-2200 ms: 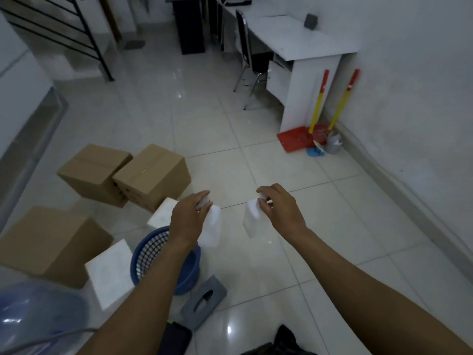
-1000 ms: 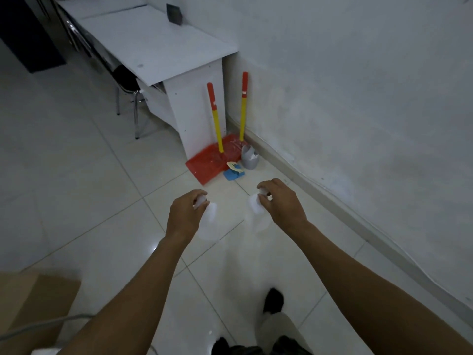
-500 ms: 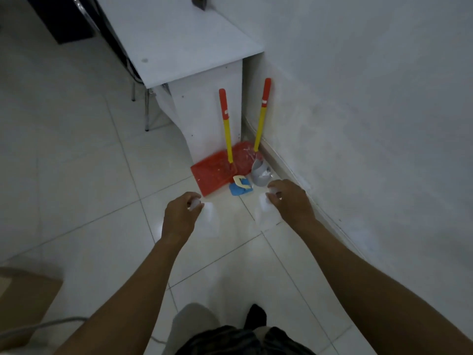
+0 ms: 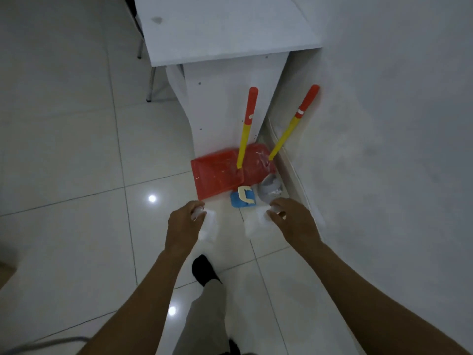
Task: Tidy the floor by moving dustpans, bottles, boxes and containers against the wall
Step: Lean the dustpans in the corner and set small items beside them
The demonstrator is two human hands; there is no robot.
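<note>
1. The first white bottle (image 4: 209,228) hangs below the left hand (image 4: 182,225). The fingers are curled round its neck and cap, gripping it.
2. The second white bottle (image 4: 252,225) hangs below the right hand (image 4: 294,221). The fingertips are pinching its top.
3. The two bottles are side by side but apart, over the tiled floor (image 4: 76,149), just short of the items gathered in the corner. The right-hand bottle is nearer the wall (image 4: 384,124). Blur hides the bases, so I cannot tell how far they clear the tiles.
4. Two red dustpans sit together in the corner. The left dustpan (image 4: 217,175) has its handle leaning on the desk's side panel. The right dustpan (image 4: 258,160) has its handle leaning on the wall.
5. A blue item (image 4: 236,201) with a cream piece on top lies just in front of the dustpans. A grey container (image 4: 270,189) is beside it, near the skirting.
6. A white desk (image 4: 222,26) stands against the wall. A metal chair leg (image 4: 151,83) shows to its left.
7. A foot in a dark sock (image 4: 203,270) is planted on the tiles between the forearms.
</note>
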